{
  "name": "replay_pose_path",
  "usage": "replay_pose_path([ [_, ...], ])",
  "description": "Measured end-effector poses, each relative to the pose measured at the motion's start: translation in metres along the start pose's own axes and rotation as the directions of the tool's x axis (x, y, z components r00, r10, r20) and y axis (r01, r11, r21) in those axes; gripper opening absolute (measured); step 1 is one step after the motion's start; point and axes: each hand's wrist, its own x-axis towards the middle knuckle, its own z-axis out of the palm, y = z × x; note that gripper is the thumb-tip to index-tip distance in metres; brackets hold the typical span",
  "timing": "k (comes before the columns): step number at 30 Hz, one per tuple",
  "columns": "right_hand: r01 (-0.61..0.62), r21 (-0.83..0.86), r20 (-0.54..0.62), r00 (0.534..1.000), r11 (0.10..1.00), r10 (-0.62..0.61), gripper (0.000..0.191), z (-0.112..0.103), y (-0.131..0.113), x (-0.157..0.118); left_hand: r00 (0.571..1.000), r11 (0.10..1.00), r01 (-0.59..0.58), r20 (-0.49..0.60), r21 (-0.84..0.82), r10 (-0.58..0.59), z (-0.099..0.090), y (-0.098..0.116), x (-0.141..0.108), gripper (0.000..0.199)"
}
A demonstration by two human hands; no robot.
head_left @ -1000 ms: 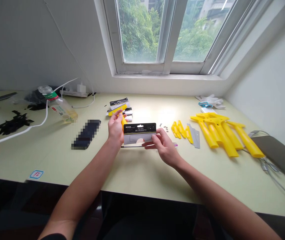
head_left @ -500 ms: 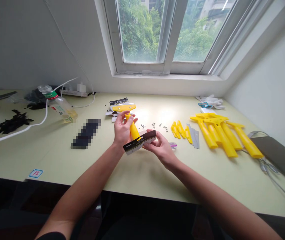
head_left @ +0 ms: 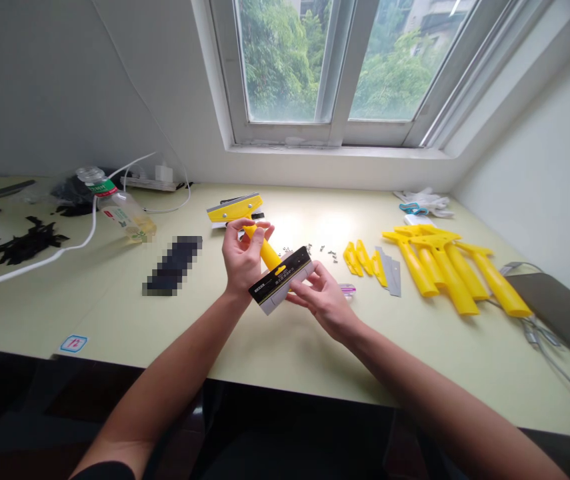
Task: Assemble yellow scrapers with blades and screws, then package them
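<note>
My left hand (head_left: 243,257) is closed around the neck of a yellow scraper (head_left: 268,252). Its wide head, with a metal blade edge and two screws, points away from me. In my right hand (head_left: 322,297), fingers and thumb pinch a black and white packaging card (head_left: 269,283), printed side up. The card lies across the lower end of the scraper handle, and a yellow bit shows through its slot. Behind the card, small screws (head_left: 332,256) are scattered on the table.
On the right lie several yellow scraper handles (head_left: 447,280), yellow clamp plates (head_left: 363,258) and grey blades (head_left: 392,273). White gloves (head_left: 427,202) are at the back. To the left are a tilted bottle (head_left: 122,217), a blurred dark rectangle (head_left: 173,265), black scraps (head_left: 32,243) and a white cable (head_left: 77,249).
The scraper head has tilted and shifted slightly left with my left hand. My right hand has turned the card so that its printed face shows more fully.
</note>
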Motion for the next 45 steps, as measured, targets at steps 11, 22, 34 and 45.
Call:
replay_pose_path([
  [11,-0.025,-0.062,-0.034,0.999,0.998,0.023,0.040,-0.006,-0.009,0.003,0.963,0.973,0.215,0.146,0.085,-0.225,0.003,0.011,-0.008,0.027],
  [22,0.225,-0.045,-0.226,0.947,0.973,-0.229,0.048,-0.014,-0.029,0.006,0.936,0.972,0.151,0.290,0.178,-0.199,0.001,0.018,-0.021,0.066],
  [34,0.289,-0.111,-0.283,0.908,0.951,-0.309,0.046,-0.021,-0.037,0.011,0.774,0.917,0.336,0.491,0.215,-0.399,0.000,0.012,-0.026,0.081],
  [45,0.169,-0.330,-0.142,0.964,0.929,-0.226,0.036,-0.044,-0.043,0.017,0.871,0.909,0.213,0.353,0.357,-0.342,-0.006,0.005,-0.002,0.028],
])
